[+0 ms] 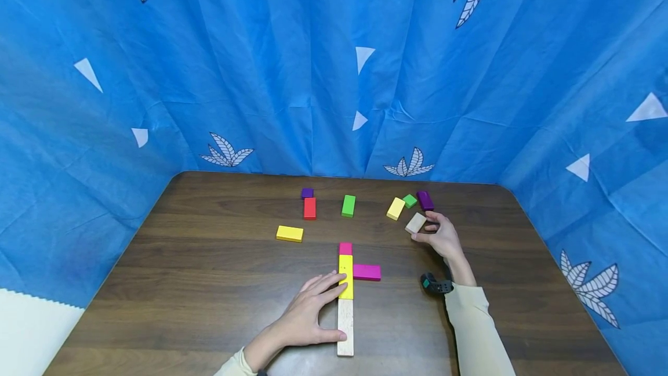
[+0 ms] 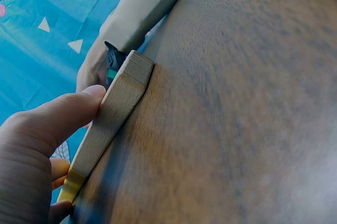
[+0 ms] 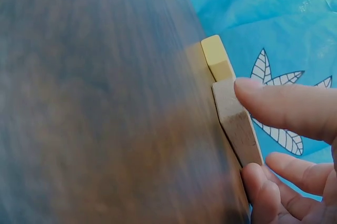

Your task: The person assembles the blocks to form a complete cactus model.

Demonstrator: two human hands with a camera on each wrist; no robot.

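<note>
My left hand [image 1: 308,309] rests beside a row of blocks, its fairly straight fingers on the yellow part [image 1: 345,277] and its thumb against the long pale wooden block [image 1: 345,327]. A pink block [image 1: 345,248] tops the row, and a magenta block [image 1: 367,273] juts out to its right. In the left wrist view, the thumb touches the side of the pale block [image 2: 108,116]. At the back right, my right hand [image 1: 443,239] pinches a small pale wooden block [image 1: 416,223] by its ends. The right wrist view shows thumb and fingertips on this block [image 3: 237,121], which lies on the table.
Behind the row lie a yellow block [image 1: 289,234], a red one [image 1: 310,209], a blue-purple one [image 1: 307,193] and a green one [image 1: 348,206]. Near the right hand are a light yellow block [image 1: 395,209], a small green one [image 1: 409,201] and a purple one [image 1: 425,200]. Blue curtains surround the table.
</note>
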